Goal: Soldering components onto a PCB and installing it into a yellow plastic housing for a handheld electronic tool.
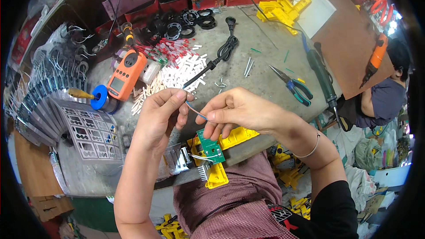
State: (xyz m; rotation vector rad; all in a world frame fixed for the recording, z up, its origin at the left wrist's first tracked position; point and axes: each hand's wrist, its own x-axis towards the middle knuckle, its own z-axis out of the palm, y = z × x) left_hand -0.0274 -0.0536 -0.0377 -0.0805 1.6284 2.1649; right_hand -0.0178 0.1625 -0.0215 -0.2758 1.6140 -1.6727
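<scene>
Fingertips of both hands pinch a thin blue-and-brown wire (195, 109): the left hand (160, 109) closes thumb and forefinger on one end, the right hand (248, 108) nips the other, its remaining fingers loosely bent. The wire spans the short gap between them, above the near part of the grey tabletop (261, 31). Both ends vanish in the grips, and whether it joins the black power cord (226, 48) running down behind the left hand cannot be told. Right fingers cover the top of a green circuit board (213, 151), which lies on a yellow housing (218, 175) jutting past the near edge toward the lap. A co-worker (384, 97) at the right is partly lost in the dark rim. Bare surface stretches between the cord and the pliers (291, 84); leftward, white pieces (181, 73) and an orange meter (127, 73) crowd the left hand.
</scene>
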